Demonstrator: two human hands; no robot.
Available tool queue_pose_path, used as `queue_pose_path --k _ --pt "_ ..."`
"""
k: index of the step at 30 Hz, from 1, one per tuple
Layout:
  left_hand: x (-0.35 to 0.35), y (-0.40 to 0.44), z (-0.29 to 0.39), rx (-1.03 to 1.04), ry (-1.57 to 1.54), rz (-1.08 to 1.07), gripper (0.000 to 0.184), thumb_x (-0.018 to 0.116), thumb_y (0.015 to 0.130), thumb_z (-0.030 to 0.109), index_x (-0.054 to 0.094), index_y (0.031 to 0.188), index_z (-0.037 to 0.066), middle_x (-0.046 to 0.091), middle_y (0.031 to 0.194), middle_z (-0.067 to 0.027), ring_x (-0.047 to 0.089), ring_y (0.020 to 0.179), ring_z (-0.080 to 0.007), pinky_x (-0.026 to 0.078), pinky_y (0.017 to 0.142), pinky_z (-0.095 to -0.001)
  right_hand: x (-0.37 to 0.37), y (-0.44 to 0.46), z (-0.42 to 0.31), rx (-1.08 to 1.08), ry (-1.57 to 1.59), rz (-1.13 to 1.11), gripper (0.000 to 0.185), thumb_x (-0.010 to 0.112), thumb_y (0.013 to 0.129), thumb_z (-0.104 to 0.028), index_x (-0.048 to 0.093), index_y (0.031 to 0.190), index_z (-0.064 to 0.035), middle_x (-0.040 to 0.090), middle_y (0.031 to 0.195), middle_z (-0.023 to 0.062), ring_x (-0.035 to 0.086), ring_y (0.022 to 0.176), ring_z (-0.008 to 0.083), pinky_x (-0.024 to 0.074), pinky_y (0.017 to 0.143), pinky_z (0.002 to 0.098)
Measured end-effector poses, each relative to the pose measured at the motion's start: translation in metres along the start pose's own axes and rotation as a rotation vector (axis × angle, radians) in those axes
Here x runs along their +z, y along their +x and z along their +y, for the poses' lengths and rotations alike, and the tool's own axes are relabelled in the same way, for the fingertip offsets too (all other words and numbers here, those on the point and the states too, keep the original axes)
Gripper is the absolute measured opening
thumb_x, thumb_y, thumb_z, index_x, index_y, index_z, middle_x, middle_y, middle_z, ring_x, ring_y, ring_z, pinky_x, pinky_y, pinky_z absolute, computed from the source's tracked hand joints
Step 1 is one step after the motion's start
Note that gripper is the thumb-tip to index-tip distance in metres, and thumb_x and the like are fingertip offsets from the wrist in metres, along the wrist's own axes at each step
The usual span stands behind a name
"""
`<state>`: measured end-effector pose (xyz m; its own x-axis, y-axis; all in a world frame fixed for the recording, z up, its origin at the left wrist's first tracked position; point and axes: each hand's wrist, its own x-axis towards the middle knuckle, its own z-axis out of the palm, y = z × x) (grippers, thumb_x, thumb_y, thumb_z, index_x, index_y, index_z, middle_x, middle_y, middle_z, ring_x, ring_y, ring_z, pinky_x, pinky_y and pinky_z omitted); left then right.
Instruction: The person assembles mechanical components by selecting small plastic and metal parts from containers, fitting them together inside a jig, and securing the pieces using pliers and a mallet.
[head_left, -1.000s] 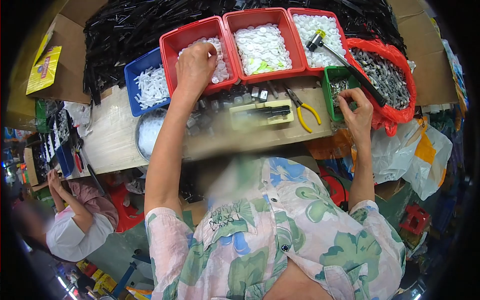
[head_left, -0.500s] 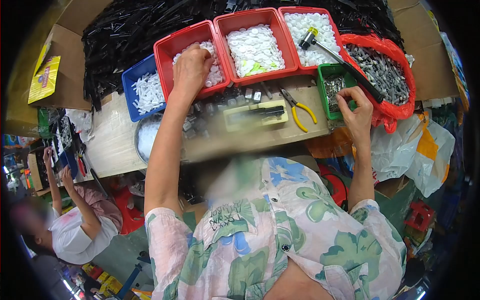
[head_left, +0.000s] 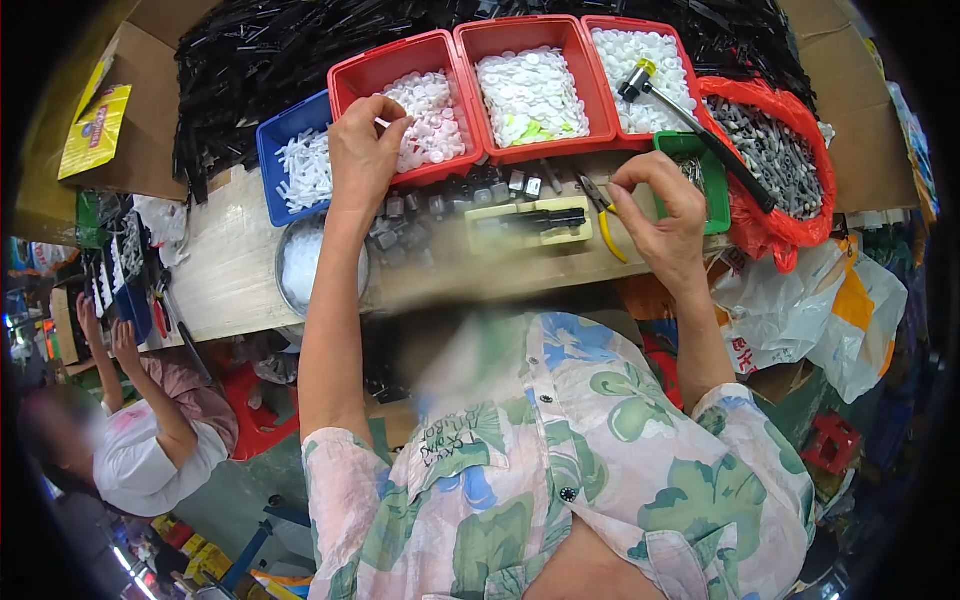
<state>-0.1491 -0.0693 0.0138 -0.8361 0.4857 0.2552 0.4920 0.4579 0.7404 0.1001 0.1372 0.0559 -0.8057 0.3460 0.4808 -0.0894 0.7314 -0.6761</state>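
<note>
My left hand (head_left: 366, 152) is pinched on a small white piece, over the near left edge of the left red bin (head_left: 465, 110) of white round pieces. Beside it is the blue bin (head_left: 268, 170) of white sticks. My right hand (head_left: 660, 215) has thumb and forefinger pressed together, left of the green bin (head_left: 716, 185) of small metal parts; what it holds is too small to make out. Yellow-handled pliers (head_left: 606, 228) lie partly behind that hand. Between my hands, a cream fixture (head_left: 480, 236) carries a black part (head_left: 548, 219).
Two more red bins hold white pieces; a hammer (head_left: 715, 140) lies across the right one. A red bag (head_left: 745, 225) holds grey parts. A metal bowl (head_left: 281, 262) and small dark blocks (head_left: 395, 208) are on the table (head_left: 215, 270). Another person (head_left: 160, 450) sits at the left.
My left hand has moved back toward the left bin's near edge, and a white piece now shows in its fingers. My right hand has left the green bin, moving left over the pliers.
</note>
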Motion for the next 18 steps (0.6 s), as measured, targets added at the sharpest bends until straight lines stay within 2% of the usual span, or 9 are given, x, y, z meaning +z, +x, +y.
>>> queue_pose_path --k 2,3,6,7,13,17,18 --pt "0.003 0.002 -0.004 0.205 0.088 0.009 0.009 0.074 0.079 0.004 0.07 0.084 -0.002 0.068 0.082 -0.013 0.066 0.066 -0.0239 0.051 0.065 -0.0363 0.004 0.002 -0.003 -0.035 0.026 -0.016 0.012 0.07 0.077 0.007 0.063 0.086 0.0017 0.062 0.08 0.0098 0.063 0.071 0.0206 0.0497 0.066 0.0308" --pt "0.003 0.004 -0.006 0.199 0.124 -0.076 0.015 0.074 0.081 0.007 0.072 0.094 0.0 0.068 0.09 -0.0107 0.063 0.068 -0.0205 0.051 0.066 -0.0325 0.004 0.002 -0.002 -0.037 0.026 -0.016 0.012 0.07 0.077 0.007 0.063 0.086 0.0017 0.062 0.08 0.0098 0.063 0.071 0.0206 0.0497 0.066 0.0308" --pt "0.011 0.005 -0.001 0.313 0.167 -0.177 0.016 0.074 0.081 0.007 0.074 0.096 0.001 0.067 0.089 -0.0112 0.063 0.068 -0.0224 0.05 0.066 -0.035 0.003 -0.003 0.003 -0.02 0.028 -0.036 0.012 0.07 0.077 0.007 0.063 0.086 0.0018 0.062 0.08 0.0098 0.063 0.071 0.0207 0.0495 0.065 0.0309" --pt "0.015 0.006 0.0 0.296 0.203 -0.209 0.018 0.075 0.08 0.009 0.075 0.096 0.002 0.066 0.089 -0.0124 0.063 0.072 -0.0262 0.05 0.069 -0.0382 0.002 -0.004 0.005 -0.003 0.031 -0.048 0.012 0.07 0.078 0.007 0.063 0.086 0.0018 0.062 0.08 0.0098 0.064 0.071 0.021 0.0494 0.065 0.031" --pt "0.027 0.015 0.003 0.364 0.318 -0.262 0.019 0.076 0.08 0.013 0.075 0.096 0.002 0.064 0.087 -0.0141 0.063 0.077 -0.0323 0.05 0.073 -0.0411 -0.003 -0.012 0.009 0.045 0.04 -0.072 0.01 0.069 0.078 0.006 0.063 0.085 0.0019 0.063 0.082 0.0102 0.064 0.074 0.0224 0.0494 0.066 0.0323" --pt "0.029 0.015 0.001 0.371 0.285 -0.192 0.02 0.074 0.082 0.013 0.075 0.097 0.001 0.066 0.084 -0.0148 0.064 0.074 -0.0285 0.05 0.07 -0.039 -0.002 -0.01 0.007 0.049 0.056 -0.075 0.008 0.069 0.079 0.004 0.063 0.085 0.0019 0.064 0.084 0.0103 0.064 0.075 0.0232 0.0496 0.068 0.0331" --pt "0.026 0.013 0.004 0.265 0.17 -0.187 0.018 0.074 0.083 0.014 0.075 0.096 0.001 0.069 0.083 -0.0129 0.066 0.074 -0.0279 0.051 0.07 -0.0381 0.0 -0.009 0.006 0.05 0.055 -0.074 0.008 0.069 0.079 0.004 0.063 0.085 0.0019 0.064 0.084 0.0103 0.064 0.075 0.0232 0.0496 0.068 0.0331"
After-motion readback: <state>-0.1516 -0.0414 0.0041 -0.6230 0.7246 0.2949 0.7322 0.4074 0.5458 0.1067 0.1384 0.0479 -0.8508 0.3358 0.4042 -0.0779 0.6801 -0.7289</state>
